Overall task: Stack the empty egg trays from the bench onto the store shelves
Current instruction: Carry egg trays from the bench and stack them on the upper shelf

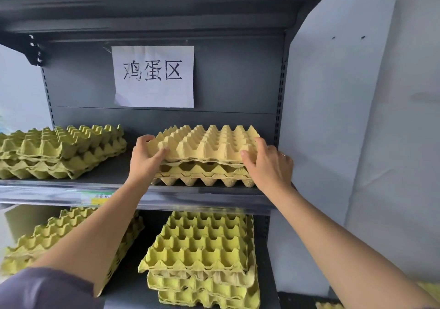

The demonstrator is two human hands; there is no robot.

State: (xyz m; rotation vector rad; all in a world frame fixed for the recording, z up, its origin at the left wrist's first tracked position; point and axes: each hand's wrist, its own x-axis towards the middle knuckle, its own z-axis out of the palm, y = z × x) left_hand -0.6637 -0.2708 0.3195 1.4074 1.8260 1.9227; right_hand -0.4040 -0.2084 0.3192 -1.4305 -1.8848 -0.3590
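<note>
The top tray [204,144], tan pulp, sits on the right stack [202,176] of the upper shelf [59,190], level and roughly aligned with the trays under it. The left hand [146,158] grasps the tray's front left corner, with fingers curled over the rim and thumb pressed on the front face. The right hand [267,163] grasps the front right corner, with thumb on the front face and fingers along the right side. A dark sleeve [47,289] covers the left upper arm.

A second stack [62,151] of greenish trays lies at the left of the same shelf, well apart from the right stack. A paper sign [154,76] with three handwritten characters is fixed to the back panel above. A label [97,198] sits in the shelf's front strip. The lower shelf [128,291] carries two more stacks. The lower left stack [59,234] is partly hidden by the left forearm. The lower right stack [204,256] has its trays skewed to one another. A pale wall [357,118] stands right of the unit.
</note>
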